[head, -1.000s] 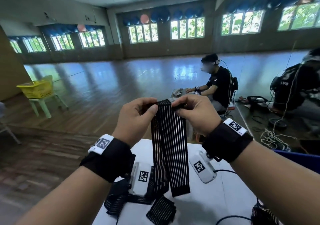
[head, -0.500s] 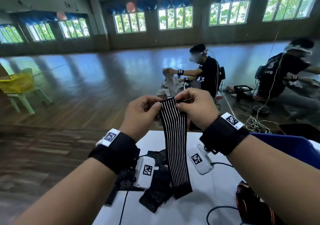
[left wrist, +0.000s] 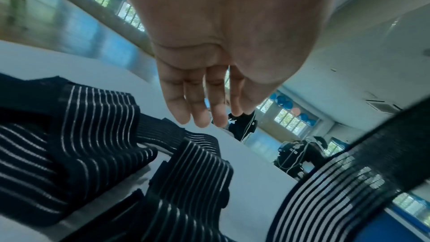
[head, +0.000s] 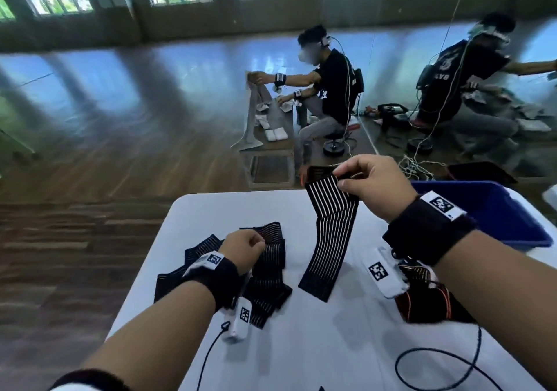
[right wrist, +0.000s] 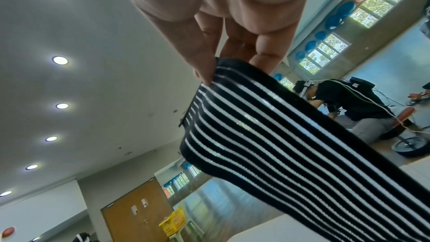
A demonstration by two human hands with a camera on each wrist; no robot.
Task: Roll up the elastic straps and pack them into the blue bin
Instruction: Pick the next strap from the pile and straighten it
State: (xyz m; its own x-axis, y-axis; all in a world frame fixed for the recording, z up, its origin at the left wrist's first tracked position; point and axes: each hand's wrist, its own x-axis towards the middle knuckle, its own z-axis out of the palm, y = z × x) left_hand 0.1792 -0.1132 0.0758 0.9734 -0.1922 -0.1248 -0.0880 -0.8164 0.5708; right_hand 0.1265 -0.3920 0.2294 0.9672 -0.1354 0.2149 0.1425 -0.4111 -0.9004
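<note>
Strap (head: 330,234) | pinched by right hand (head: 372,184) | blue bin (head: 494,210) contents hidden

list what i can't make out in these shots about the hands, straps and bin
- Blue bin: in the head view the right hand and its wristband cover the inside, so its contents are unknown.
- Left hand: seen from behind in the head view, so contact with the strap pile is unclear.
- Held strap: its lower end is cut off in the right wrist view.
</note>
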